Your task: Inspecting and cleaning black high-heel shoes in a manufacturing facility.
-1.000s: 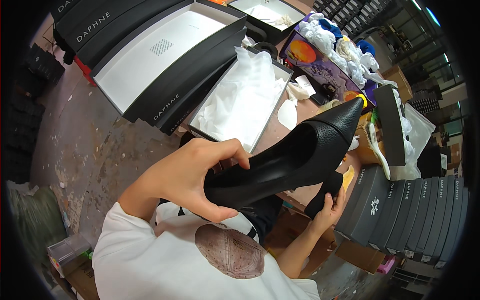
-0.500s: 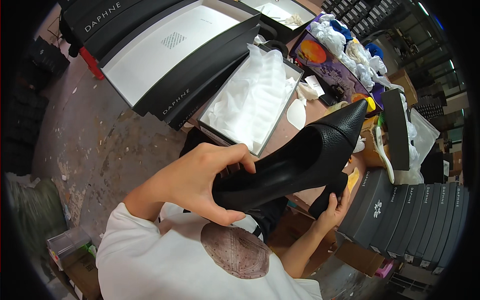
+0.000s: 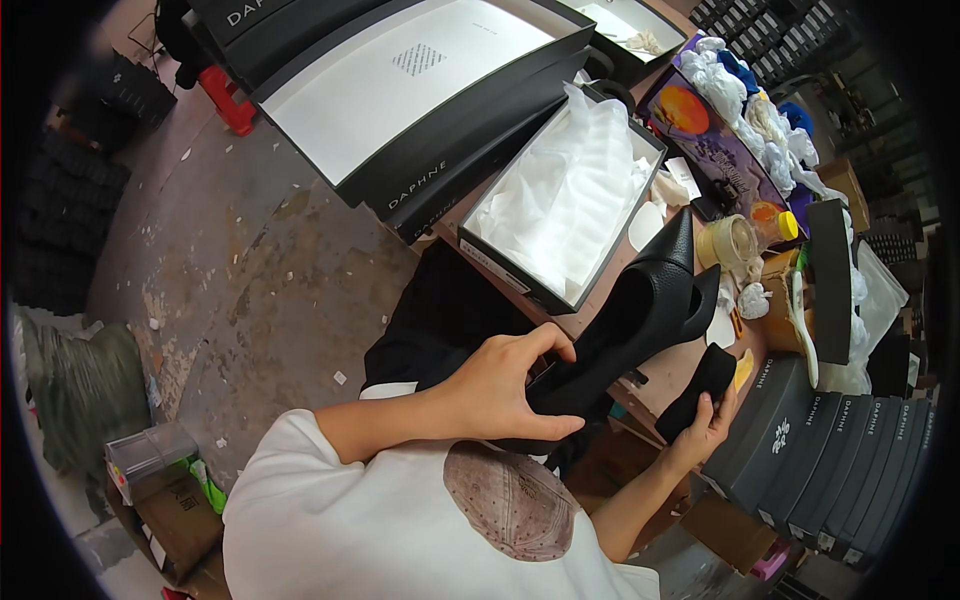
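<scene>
My left hand [image 3: 515, 385] is curled round the heel end of a black pointed-toe shoe [image 3: 632, 312], thumb on the near side and fingers on the far side. The shoe is held tilted, its toe pointing up and away, over the table edge. Just beyond it shows a second black pointed toe [image 3: 706, 298]; its rest is hidden. In my right hand [image 3: 702, 435] is a black, soft-looking oblong pad [image 3: 705, 385], held apart from the shoe. Beyond my left hand, an open shoe box [image 3: 497, 268] holds white tissue paper [image 3: 570, 195].
A large black box part with a white inside [image 3: 400, 100] lies far left. Beyond the shoe stand a jar [image 3: 728, 242] and a yellow-capped bottle [image 3: 780, 228]. A purple box [image 3: 700, 130] holds crumpled white and blue material. Grey shoe boxes [image 3: 830, 450] line the right.
The shoe has been lowered and turned, toe more upright, with my left hand still on it. The second toe has come into view. The pad is more exposed in my right hand; the view has shifted.
</scene>
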The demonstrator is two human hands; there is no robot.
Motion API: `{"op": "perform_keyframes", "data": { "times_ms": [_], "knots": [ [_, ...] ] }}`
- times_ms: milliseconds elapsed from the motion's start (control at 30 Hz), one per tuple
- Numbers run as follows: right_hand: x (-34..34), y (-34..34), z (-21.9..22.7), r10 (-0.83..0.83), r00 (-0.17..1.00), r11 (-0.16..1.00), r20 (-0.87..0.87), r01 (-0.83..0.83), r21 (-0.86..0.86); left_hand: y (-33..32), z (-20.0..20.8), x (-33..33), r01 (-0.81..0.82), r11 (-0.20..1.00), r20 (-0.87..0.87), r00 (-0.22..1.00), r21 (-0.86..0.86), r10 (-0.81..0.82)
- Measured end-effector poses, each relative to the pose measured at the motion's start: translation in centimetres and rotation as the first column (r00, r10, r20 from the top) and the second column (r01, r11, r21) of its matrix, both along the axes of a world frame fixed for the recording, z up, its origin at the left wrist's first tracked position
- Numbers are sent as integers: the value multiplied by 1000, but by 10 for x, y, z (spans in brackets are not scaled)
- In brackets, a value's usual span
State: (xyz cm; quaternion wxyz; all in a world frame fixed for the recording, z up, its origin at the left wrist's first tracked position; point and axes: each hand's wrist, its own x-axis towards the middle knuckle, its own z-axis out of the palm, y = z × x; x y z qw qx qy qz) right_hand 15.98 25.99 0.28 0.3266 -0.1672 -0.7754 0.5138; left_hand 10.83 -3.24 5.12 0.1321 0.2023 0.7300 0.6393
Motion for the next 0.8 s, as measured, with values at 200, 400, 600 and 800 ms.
{"op": "perform_keyframes", "data": {
  "times_ms": [200,400,600,800],
  "knots": [
    [2,-5,1,26,1000,998,15,-25,-57,-5,7,-1,93,990,95,992,-103,-84],
    [8,1,1,-19,1000,1000,23,19,-23,-1,6,1,115,992,74,991,-59,-111],
    [5,-4,-7,12,1000,999,-5,-12,-35,-3,6,3,62,997,2,998,-55,-62],
    [7,-2,-6,-4,1000,998,8,4,-61,1,6,3,90,996,-66,994,15,-88]
  ]
}}
